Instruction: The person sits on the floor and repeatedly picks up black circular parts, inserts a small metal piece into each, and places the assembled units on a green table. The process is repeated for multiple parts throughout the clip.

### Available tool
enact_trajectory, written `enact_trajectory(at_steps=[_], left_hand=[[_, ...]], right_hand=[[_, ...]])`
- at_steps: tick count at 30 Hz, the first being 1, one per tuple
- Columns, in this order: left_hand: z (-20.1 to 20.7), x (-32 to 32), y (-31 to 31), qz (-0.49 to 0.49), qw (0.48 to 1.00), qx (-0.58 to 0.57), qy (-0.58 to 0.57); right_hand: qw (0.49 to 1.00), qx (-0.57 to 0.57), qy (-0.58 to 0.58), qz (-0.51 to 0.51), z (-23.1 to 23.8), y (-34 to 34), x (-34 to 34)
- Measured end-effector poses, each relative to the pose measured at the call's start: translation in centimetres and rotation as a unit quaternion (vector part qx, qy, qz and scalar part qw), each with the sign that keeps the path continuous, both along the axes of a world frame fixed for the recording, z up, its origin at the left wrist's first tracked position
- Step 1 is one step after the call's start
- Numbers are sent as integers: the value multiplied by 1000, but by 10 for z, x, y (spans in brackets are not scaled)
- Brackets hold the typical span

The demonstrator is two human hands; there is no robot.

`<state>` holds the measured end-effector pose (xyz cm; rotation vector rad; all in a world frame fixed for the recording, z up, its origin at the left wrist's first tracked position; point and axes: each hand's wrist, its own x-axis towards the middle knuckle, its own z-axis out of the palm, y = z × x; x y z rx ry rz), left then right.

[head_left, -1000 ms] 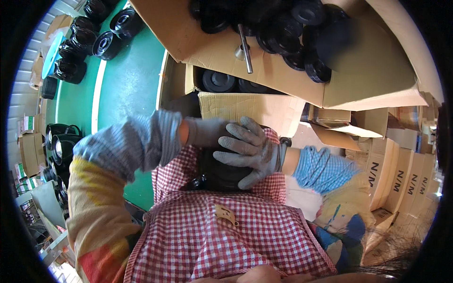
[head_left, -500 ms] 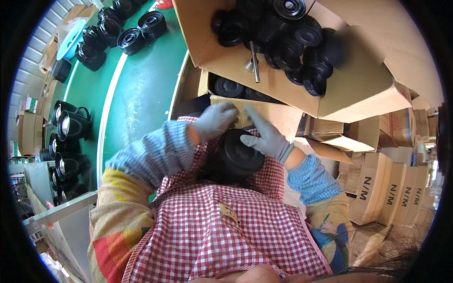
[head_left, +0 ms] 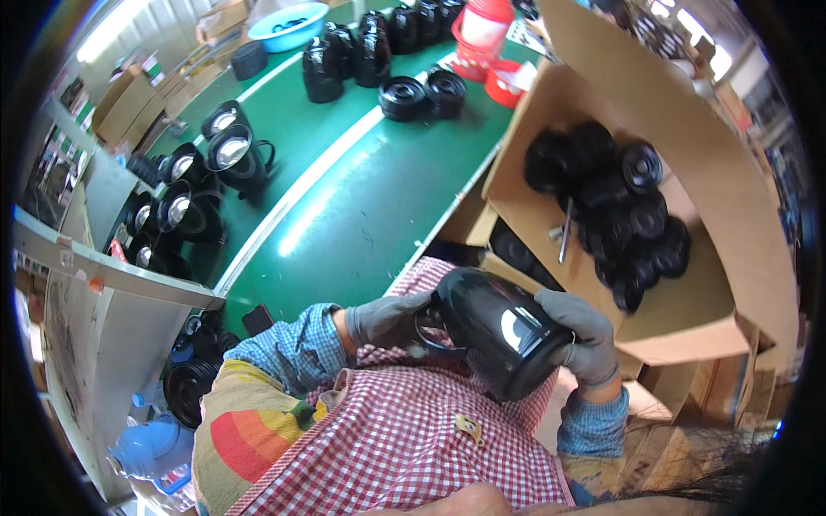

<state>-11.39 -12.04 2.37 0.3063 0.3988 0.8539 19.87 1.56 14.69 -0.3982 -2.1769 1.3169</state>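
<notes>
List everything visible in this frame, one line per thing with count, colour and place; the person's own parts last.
Jug body: one, glossy black, held tilted over the lap.
Conveyor belt: one, green, running up the middle.
Open jugs: several, black with shiny insides, left edge of belt.
Jugs: a row, black, far end of belt.
Lids: two, black, mid belt.
Cardboard box: one, brown, right, holding many black round parts.
Basin: one, light blue, top.
Apron: one, red-and-white check, on lap.
Left hand: grey glove, at the jug's handle side.
Right hand: grey glove, on the jug's far end.
</notes>
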Motion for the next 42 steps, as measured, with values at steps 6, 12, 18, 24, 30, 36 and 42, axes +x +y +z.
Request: enact_trajectory(at_steps=[6,12,18,24,30,36,42], left_hand=[[22,-80,12,324,930,114,132],[4,-259,168,519,705,156,458],[-11,-360,298,459,462,47,758],[-14,-417,347,432,528,-41,730],[0,-380,333,488,401,-43,774],[22,-329,128,396,124,143,898],[-3,-352,2,272,86,-75,956]], right_hand=[[962,58,-140,-228,-62,40,-24],[941,-103,-218,-236,-138,25,-14],[898,-184,-287,-278,-157,0,-28],[872,-258,-284,-305,-197,4,3],[885,-225,-313,-261,-193,8,-21],[883,-205,-301,-298,-183,1,-6],[917,-194,-238,-253,-189,-7,-5]])
